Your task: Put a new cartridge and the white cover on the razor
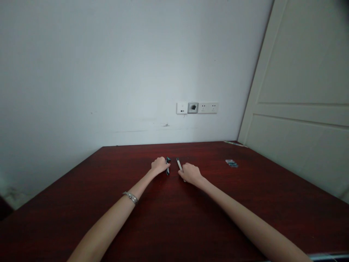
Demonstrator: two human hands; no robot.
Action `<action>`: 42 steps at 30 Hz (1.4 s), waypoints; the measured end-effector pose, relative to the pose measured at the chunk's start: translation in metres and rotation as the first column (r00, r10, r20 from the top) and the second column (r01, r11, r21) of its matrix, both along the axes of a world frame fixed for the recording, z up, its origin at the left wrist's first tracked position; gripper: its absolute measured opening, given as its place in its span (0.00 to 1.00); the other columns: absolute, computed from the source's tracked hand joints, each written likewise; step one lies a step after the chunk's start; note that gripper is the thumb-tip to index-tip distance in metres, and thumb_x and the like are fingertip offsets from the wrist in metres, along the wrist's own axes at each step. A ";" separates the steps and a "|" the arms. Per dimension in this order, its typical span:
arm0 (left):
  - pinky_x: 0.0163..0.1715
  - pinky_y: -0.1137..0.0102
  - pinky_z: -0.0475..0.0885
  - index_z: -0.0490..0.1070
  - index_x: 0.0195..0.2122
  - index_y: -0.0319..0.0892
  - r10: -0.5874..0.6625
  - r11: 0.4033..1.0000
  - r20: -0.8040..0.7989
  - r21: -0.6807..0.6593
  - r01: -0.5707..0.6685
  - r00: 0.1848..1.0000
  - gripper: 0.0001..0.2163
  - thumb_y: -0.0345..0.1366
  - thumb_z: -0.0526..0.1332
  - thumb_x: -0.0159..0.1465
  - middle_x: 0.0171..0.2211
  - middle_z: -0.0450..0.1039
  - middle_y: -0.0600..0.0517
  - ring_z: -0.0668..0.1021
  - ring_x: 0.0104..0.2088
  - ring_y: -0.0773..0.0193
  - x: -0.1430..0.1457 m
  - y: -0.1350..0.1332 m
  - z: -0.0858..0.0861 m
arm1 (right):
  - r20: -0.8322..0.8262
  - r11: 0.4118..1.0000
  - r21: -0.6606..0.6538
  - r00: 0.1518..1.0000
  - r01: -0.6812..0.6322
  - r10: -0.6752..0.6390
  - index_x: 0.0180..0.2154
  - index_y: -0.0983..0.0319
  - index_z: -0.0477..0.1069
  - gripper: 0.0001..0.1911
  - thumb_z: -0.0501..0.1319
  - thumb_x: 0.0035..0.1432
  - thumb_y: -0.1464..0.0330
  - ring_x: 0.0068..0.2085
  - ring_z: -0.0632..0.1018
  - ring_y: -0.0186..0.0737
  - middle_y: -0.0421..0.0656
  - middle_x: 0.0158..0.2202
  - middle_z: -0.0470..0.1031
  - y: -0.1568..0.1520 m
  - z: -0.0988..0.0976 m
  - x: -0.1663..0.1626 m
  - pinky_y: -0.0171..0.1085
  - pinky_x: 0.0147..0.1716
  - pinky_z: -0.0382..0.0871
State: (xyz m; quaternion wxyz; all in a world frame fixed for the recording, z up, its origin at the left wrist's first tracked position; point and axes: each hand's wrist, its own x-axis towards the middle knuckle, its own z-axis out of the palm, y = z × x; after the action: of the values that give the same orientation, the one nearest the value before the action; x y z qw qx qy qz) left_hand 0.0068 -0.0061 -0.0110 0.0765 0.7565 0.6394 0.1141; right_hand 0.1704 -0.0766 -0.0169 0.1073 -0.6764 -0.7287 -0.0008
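Observation:
Both arms reach far out over a dark red wooden table [109, 203]. My left hand [159, 165] is closed around a small dark object with a bluish end [168, 165] that rests on the table top. My right hand [191, 173] is closed on a thin white stick-like object [179, 164] whose tip points away from me. The two hands lie close together, a few centimetres apart. A silver bracelet [131, 197] sits on my left wrist.
A small blue-and-white packet [231, 163] lies on the table to the right of my hands. A thin strip [236, 144] lies at the far right corner. White wall with a row of sockets [197, 108] behind; a pale door [300, 109] at right.

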 end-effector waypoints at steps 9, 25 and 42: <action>0.36 0.66 0.70 0.75 0.31 0.43 0.029 1.000 -0.005 0.002 -0.029 1.000 0.15 0.49 0.58 0.54 0.38 0.76 0.43 0.76 0.42 0.52 0.003 0.000 0.000 | -0.013 0.999 -0.032 1.000 -0.012 0.011 0.41 0.67 0.73 0.21 0.49 0.56 0.63 0.43 0.75 0.53 0.57 0.43 0.72 0.008 -0.003 -0.026 0.44 0.38 0.66; 0.34 0.66 0.69 0.74 0.29 0.42 0.045 0.996 0.022 0.077 -0.047 0.999 0.15 0.46 0.54 0.57 0.35 0.76 0.43 0.77 0.39 0.52 0.004 0.002 0.002 | 0.005 1.000 -0.027 1.000 -0.001 0.001 0.40 0.64 0.72 0.26 0.45 0.59 0.54 0.42 0.75 0.51 0.55 0.42 0.73 0.006 0.003 -0.012 0.44 0.39 0.65; 0.25 0.72 0.59 0.69 0.20 0.41 0.173 0.922 0.436 0.244 -0.301 0.883 0.14 0.43 0.52 0.55 0.24 0.72 0.48 0.73 0.28 0.61 -0.029 0.036 -0.021 | -0.279 0.953 0.295 0.960 0.064 0.022 0.53 0.64 0.62 0.37 0.60 0.44 0.50 0.54 0.66 0.53 0.54 0.54 0.65 0.025 -0.029 0.287 0.48 0.55 0.57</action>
State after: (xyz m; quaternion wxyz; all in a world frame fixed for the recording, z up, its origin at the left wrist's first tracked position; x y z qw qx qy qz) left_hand -0.0222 0.0297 -0.0324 0.0751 0.6339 0.6725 0.3745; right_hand 0.4573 -0.0516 -0.0459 0.3109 -0.6530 -0.6904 -0.0176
